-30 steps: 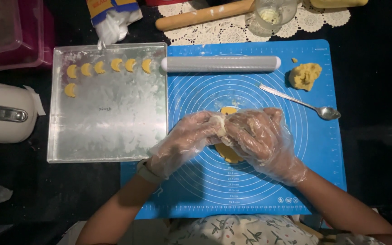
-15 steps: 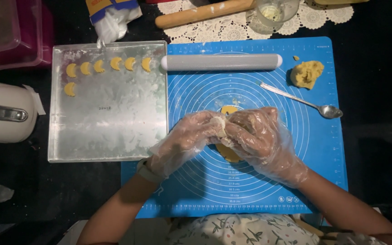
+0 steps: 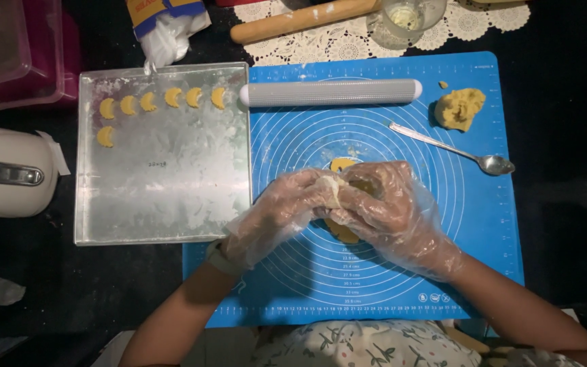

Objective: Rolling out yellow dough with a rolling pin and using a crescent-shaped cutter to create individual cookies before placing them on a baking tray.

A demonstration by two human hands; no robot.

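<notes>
Both hands wear clear plastic gloves and meet over the middle of the blue silicone mat (image 3: 463,224). My left hand (image 3: 276,214) and my right hand (image 3: 392,207) pinch a small pale piece of dough (image 3: 332,191) between their fingertips. Flat yellow dough (image 3: 343,232) lies on the mat under the hands, mostly hidden. Several crescent-shaped yellow pieces (image 3: 161,100) sit in a row along the far edge of the metal baking tray (image 3: 164,177), with one more crescent (image 3: 105,136) below at the left.
A grey rolling pin (image 3: 331,93) lies across the mat's far side. A lump of yellow dough (image 3: 460,109) and a metal spoon (image 3: 450,146) rest at the right. A wooden rolling pin (image 3: 304,19), a glass (image 3: 405,15) and a white appliance (image 3: 8,170) border the area.
The hands have stayed together over the mat's middle, only working the small piece slightly between the fingers. Nothing else has moved.
</notes>
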